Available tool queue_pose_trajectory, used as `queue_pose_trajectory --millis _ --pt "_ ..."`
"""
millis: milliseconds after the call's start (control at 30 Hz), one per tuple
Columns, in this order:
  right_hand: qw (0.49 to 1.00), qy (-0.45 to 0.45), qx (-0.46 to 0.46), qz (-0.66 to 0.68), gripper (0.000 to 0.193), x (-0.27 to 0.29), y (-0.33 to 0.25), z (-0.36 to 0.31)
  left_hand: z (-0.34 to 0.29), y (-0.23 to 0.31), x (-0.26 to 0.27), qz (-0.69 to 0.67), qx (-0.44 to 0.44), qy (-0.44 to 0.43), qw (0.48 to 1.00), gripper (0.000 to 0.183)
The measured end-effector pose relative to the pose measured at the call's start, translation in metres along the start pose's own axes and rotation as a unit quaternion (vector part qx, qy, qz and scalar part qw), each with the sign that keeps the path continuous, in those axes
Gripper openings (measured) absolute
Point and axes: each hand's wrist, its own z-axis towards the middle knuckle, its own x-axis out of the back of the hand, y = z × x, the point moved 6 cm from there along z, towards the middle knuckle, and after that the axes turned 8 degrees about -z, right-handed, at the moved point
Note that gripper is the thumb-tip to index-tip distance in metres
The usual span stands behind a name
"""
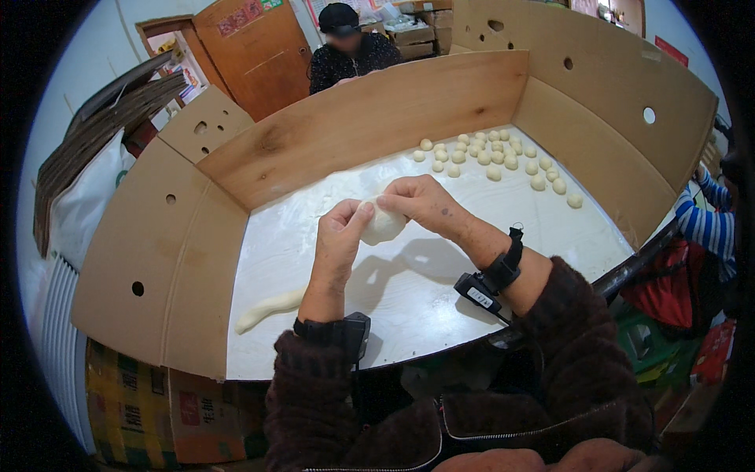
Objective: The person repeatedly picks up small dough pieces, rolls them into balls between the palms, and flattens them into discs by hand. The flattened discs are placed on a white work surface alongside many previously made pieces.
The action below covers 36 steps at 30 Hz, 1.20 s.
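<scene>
- Two bare hands meet above a white work surface (543, 228), pinching one pale piece of dough (384, 226) between them, near the middle of the view.
- The left hand (336, 237) comes up from below with its thumb upright. The thumb and curled fingers close on the dough's upper left edge; some fingertips are hidden, so their exact placement cannot be told.
- The right hand (425, 204) reaches in from the lower right, its back facing up. Its thumb and bent forefinger nip the dough's upper right edge; the other fingers are tucked mostly out of sight.
- The dough hangs below both thumbs, rounded and smooth, its shadow falling on the surface beneath the hands.
- A dark strapped device sits on each wrist, just beyond brown fuzzy sleeves (311, 385).
- Left of the left forearm lies a dough rope (267, 311), its far end hidden behind the wrist.
- Toward the far right, well apart from the hands, many small dough balls (494, 172) are scattered.
- A wooden board (377, 110) stands along the back, with cardboard panels (145, 267) at both sides.
- Beyond the board is a person in a black cap (340, 17).
</scene>
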Motion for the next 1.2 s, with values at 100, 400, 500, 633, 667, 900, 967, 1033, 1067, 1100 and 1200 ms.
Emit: queue_pose_trajectory --millis 100,400,500,633,667,900,967,1033,1067,1100,1200 --pt "0.999 -0.001 0.02 0.03 0.024 0.0 -0.004 -0.001 -0.001 -0.001 -0.003 -0.002 0.008 -0.017 1.0 0.021" --pt "1.0 0.006 0.01 -0.006 0.023 0.001 -0.004 -0.001 -0.001 0.003 0.0 0.016 -0.008 0.006 1.0 0.015" --pt "1.0 0.011 -0.002 0.009 0.024 0.002 -0.004 -0.001 -0.001 0.007 -0.001 0.007 -0.033 -0.006 0.999 0.013" --pt "0.995 -0.011 -0.062 0.072 0.026 -0.002 0.002 -0.001 -0.002 0.01 -0.004 0.009 -0.054 -0.013 0.998 0.013" --pt "0.996 -0.019 -0.053 0.062 0.025 -0.003 0.001 -0.001 -0.002 0.009 -0.005 0.014 -0.045 -0.017 0.999 0.014" --pt "0.999 -0.011 -0.026 0.025 0.021 0.001 -0.003 -0.001 -0.003 0.0 -0.004 -0.071 0.043 -0.001 0.997 0.018" --pt "0.999 -0.007 -0.022 0.024 0.021 0.002 -0.005 -0.001 -0.002 0.002 -0.003 -0.015 0.025 -0.006 1.0 0.018" --pt "1.0 -0.003 -0.019 0.023 0.021 0.002 -0.007 -0.001 -0.002 0.004 -0.002 0.011 0.004 -0.009 1.0 0.017" --pt "0.999 -0.001 -0.021 0.027 0.021 0.002 -0.007 -0.001 -0.002 0.006 -0.002 0.012 -0.008 -0.01 1.0 0.017" --pt "0.999 0.002 -0.024 0.03 0.021 0.002 -0.007 -0.001 -0.002 0.007 -0.001 0.012 -0.019 -0.01 1.0 0.017" --pt "0.998 -0.018 -0.043 0.039 0.022 -0.001 -0.006 -0.002 -0.001 0.003 0.0 -0.004 0.007 -0.014 1.0 0.019"
